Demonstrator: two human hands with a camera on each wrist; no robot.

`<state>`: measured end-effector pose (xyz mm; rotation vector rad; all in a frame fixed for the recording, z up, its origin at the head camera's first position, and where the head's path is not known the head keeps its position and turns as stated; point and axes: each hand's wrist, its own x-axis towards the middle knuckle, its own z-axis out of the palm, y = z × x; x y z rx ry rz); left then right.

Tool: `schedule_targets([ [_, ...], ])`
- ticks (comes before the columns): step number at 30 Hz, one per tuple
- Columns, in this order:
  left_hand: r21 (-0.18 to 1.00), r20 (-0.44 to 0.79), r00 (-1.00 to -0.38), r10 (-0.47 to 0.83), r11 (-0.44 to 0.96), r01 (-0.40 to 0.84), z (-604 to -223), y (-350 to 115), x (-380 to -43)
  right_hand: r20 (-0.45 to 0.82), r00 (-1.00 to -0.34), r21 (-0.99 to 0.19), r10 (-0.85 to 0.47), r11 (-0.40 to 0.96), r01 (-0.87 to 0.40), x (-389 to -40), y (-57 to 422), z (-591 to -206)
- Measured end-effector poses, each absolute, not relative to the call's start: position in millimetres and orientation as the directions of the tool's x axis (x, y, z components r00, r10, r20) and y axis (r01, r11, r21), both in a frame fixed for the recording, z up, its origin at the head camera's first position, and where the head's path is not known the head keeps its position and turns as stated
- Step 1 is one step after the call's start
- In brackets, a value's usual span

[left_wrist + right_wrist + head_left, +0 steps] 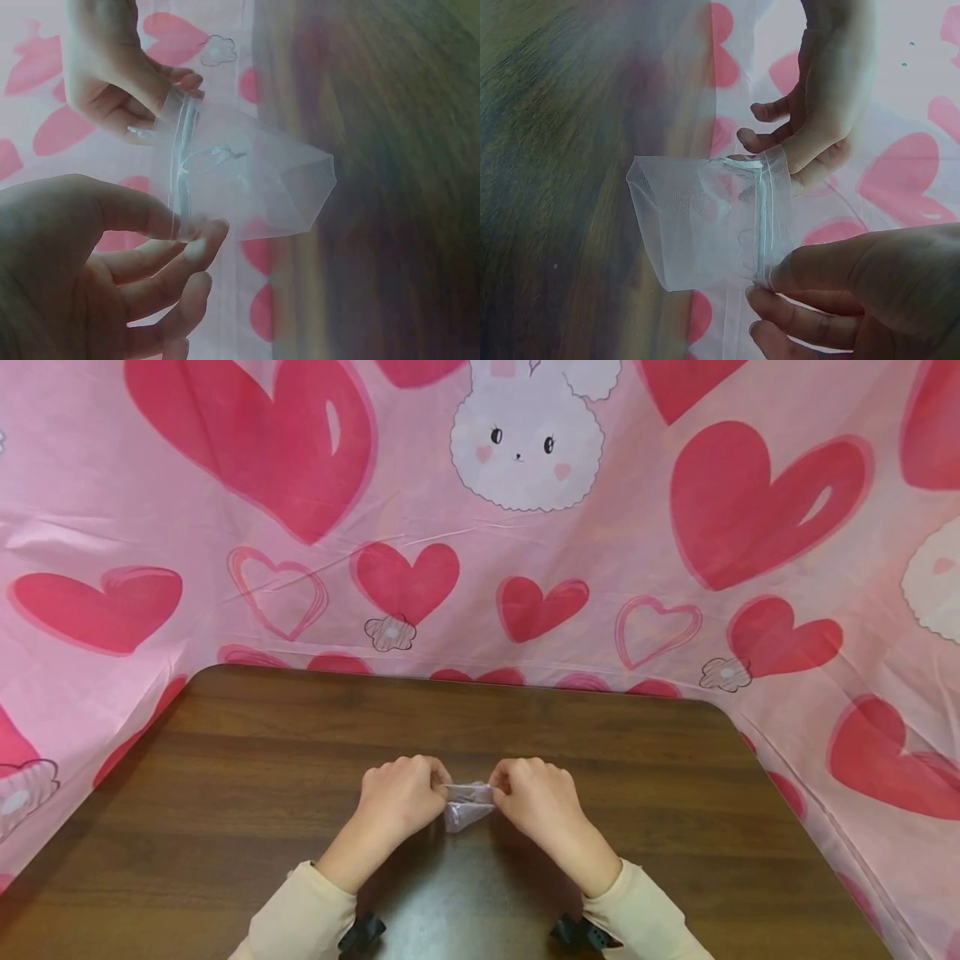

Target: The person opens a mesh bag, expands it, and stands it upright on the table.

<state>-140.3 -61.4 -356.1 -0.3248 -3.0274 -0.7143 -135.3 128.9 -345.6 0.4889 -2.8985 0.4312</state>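
Observation:
A small sheer white drawstring pouch [467, 816] is stretched between the two hands over the table. My left hand [401, 799] pinches one end of its top edge between thumb and fingertips, and my right hand [537, 797] pinches the opposite end. In the left wrist view the pouch body [274, 180] extends away from the fingers, a thin loop of cord showing against the mesh. A pale ribbon band [762, 217] runs along the mouth in the right wrist view. Nothing shows inside the see-through pouch.
The dark wooden table [247, 752] has rounded far corners. Behind it and along its sides hangs a pink cloth [420, 460] printed with red hearts and rabbit faces. Cream sleeves [300, 914] and black wrist straps [362, 935] show near the front.

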Motion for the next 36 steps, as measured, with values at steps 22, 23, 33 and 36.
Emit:
schedule_targets([
  [22, 0.486, 0.112, -0.978, 0.177, 0.849, 0.209, -359.4, -54.2, -141.8, 0.326, -0.889, -0.268, -0.320, 0.871, -0.412, -143.3, 127.1, -348.5],
  [23, 0.488, 0.112, -0.978, 0.174, 0.848, 0.207, -360.1, -54.7, -141.8, 0.331, -0.888, -0.265, -0.319, 0.872, -0.412, -143.5, 127.2, -349.0],
  [33, 0.494, 0.142, -0.977, 0.162, 0.843, 0.212, -361.2, -58.9, -140.3, 0.343, -0.888, -0.275, -0.306, 0.871, -0.406, -143.2, 131.5, -347.2],
  [36, 0.494, 0.160, -0.973, 0.165, 0.840, 0.223, -358.7, -59.9, -138.6, 0.337, -0.895, -0.287, -0.292, 0.873, -0.393, -142.2, 135.2, -345.9],
])
